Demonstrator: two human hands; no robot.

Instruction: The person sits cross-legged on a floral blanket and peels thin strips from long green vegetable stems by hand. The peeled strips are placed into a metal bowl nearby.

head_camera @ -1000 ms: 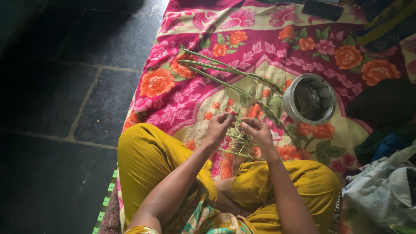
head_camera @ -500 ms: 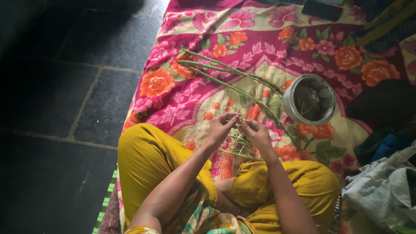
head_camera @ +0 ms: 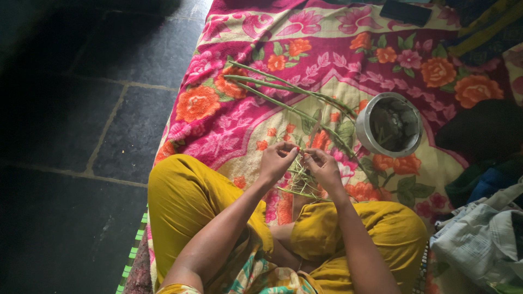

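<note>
— What are the hands doing on your feed?
— I see the left hand and the right hand close together above the lap, fingertips pinched on a thin green stalk held between them

— And under them?
— A small heap of stripped stalk trimmings lies on the floral blanket, just below the hands, by the yellow-clad knees

— Further out?
— A few long green stalks lie across the blanket beyond the hands. Just right of them I see a round steel bowl with dark cut pieces inside. A dark stone floor runs along the left, and crumpled cloth sits at far right
</note>
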